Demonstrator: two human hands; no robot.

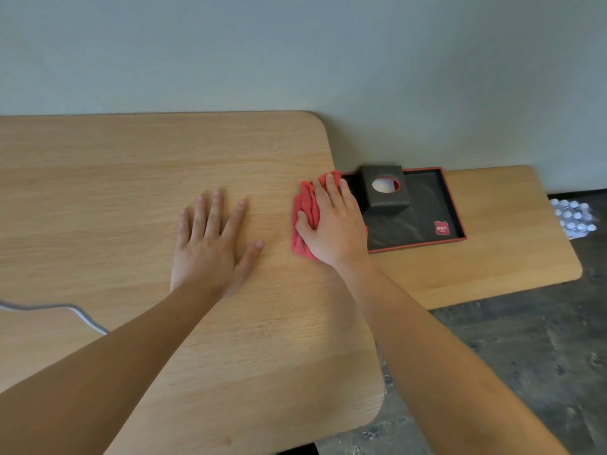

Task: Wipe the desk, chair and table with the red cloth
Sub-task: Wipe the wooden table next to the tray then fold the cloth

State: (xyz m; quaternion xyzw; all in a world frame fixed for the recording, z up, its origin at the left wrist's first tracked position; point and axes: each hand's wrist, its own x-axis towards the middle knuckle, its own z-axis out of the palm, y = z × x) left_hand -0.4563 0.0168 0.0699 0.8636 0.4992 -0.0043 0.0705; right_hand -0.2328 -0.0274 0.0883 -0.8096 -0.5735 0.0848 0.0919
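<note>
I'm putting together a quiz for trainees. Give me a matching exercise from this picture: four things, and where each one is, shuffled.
1 red cloth
2 left hand
3 tissue box
4 grey cable

a in the black tray
b under the right hand
c flat on the bare desk
d on the desk, far left of the view

Pairs: 1-b, 2-c, 3-a, 4-d.

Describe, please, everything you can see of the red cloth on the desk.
The red cloth looks like soft fabric, bunched into loose folds. It lies on the light wooden desk near its right edge, under the right hand, whose straight fingers press on and cover most of it. Red shows along the hand's left side and past the fingertips. Its far end reaches the desk's edge.
</note>
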